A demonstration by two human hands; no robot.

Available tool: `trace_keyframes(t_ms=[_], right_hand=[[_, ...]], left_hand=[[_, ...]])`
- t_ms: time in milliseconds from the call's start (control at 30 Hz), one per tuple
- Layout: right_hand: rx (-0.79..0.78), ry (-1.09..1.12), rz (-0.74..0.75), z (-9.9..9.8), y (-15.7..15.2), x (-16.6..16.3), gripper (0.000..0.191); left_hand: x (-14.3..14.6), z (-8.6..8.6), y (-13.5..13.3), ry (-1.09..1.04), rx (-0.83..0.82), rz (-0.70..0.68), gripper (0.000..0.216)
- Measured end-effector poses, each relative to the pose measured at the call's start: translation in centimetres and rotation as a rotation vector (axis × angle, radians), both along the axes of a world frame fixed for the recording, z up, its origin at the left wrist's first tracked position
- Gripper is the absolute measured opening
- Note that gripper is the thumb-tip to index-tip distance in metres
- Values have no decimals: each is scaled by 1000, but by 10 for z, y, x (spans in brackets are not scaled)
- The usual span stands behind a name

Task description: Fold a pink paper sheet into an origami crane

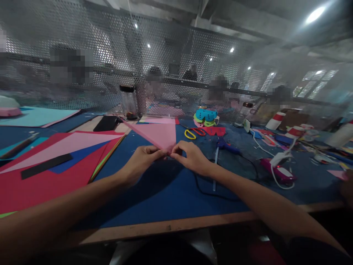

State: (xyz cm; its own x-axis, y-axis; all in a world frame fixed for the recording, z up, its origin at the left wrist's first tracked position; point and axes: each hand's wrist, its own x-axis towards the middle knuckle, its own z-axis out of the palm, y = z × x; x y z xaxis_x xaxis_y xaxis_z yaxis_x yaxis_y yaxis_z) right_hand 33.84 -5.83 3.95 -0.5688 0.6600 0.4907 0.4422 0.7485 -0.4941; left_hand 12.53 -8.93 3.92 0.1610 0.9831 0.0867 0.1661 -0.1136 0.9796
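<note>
Between my hands, a pink sheet of paper is held up off the blue table, its narrow corner pointing toward me. My left hand pinches that corner from the left, fingers closed. From the right, my right hand pinches the same corner, its fingertips nearly touching the left ones. Farther back lie scissors with yellow and red handles and red cut-out glasses. A blue glue gun with a clear glue stick is right of my right hand.
Left lie red paper sheets, a black strip and a black phone. A jar stands near the mesh partition. On the right are a magenta power strip with cables and paper scraps. Other people sit beyond the mesh.
</note>
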Motion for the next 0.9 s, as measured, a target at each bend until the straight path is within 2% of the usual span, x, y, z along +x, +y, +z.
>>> trace_keyframes(t_ms=[100, 233, 300, 433, 600, 800, 900], right_hand=[[-8, 26, -6, 4, -1, 0, 14], [-75, 202, -105, 10, 4, 3, 16], [-164, 301, -124, 14, 7, 5, 22], [-300, 383, -59, 17, 10, 8, 35], [-260, 327, -76, 14, 11, 8, 41], [-213, 272, -59, 10, 12, 9, 37], [-156, 271, -79, 10, 10, 10, 32]], left_hand=[[1, 4, 1, -51, 30, 0, 33], [-5, 14, 4, -130, 63, 15, 30], [-9, 17, 5, -140, 47, -20, 31], [-14, 15, 5, -115, -23, -129, 31], [-13, 13, 3, -58, -59, -201, 31], [-19, 13, 7, -5, -3, -43, 37], [-26, 11, 12, 70, 46, -13, 38]])
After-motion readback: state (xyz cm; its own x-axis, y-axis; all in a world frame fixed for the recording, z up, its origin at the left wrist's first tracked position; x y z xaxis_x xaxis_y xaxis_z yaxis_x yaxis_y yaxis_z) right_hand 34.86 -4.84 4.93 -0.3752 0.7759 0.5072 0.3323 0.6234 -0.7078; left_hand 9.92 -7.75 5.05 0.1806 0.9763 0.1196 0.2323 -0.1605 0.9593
